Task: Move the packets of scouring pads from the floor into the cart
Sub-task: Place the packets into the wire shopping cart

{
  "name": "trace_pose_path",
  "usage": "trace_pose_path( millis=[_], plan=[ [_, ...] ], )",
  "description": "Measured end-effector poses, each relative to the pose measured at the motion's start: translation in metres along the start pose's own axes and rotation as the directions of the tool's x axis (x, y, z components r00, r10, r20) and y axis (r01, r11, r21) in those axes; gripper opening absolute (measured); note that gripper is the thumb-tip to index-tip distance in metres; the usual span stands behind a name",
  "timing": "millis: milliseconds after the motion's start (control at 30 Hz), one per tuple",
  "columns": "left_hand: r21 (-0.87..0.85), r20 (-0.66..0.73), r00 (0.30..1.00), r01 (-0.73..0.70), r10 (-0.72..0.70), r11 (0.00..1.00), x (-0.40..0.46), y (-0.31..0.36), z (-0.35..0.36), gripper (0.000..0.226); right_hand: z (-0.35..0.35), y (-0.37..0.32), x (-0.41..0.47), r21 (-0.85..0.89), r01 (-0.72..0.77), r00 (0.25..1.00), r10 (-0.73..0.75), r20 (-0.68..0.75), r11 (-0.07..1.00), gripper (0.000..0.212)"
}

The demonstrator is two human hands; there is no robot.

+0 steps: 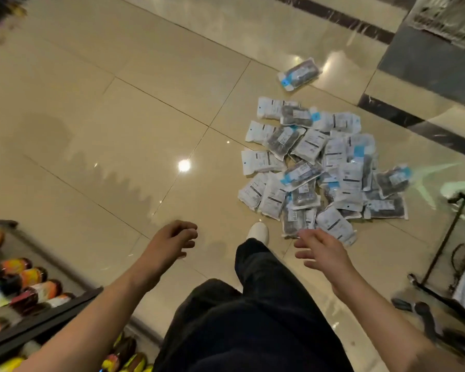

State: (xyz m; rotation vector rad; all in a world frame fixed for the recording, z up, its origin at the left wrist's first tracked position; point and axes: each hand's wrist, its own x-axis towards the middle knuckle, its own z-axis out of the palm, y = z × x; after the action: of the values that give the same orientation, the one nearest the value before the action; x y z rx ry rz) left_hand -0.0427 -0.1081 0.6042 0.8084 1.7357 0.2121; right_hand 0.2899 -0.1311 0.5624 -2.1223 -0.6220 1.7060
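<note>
My right hand (323, 249) is open, fingers spread, just above the near edge of the packet pile (322, 167) on the floor (118, 116). My left hand (172, 238) hangs loosely curled, holding nothing. One stray packet (300, 73) lies apart, beyond the pile. Cart (448, 253) at far right.

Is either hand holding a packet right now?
No. The left hand and the right hand are both empty, held above the floor near the pile of packets.

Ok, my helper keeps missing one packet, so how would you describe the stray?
Find the big heap of packets on the shiny tiled floor. Beyond its far edge, toward the dark tile stripe, the stray packet lies alone, touching no other.
</note>
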Motion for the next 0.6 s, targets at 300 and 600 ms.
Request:
trace_pose_path(
  millis=[300, 600],
  plan=[
    [0.107, 0.004, 0.996, 0.083, -0.084, 0.991, 0.110, 0.092, -0.039, 0.016, 0.010, -0.085, 0.093, -0.028, -0.111, 0.993, 0.112, 0.042, 0.993, 0.025],
    [0.452, 0.268, 0.960, -0.046, -0.086, 0.891, 0.326, 0.173, 0.019, 0.016, 0.039, -0.065, 0.226, 0.244, -0.309, 0.932, 0.343, -0.115, 0.919, 0.024]
  ],
)
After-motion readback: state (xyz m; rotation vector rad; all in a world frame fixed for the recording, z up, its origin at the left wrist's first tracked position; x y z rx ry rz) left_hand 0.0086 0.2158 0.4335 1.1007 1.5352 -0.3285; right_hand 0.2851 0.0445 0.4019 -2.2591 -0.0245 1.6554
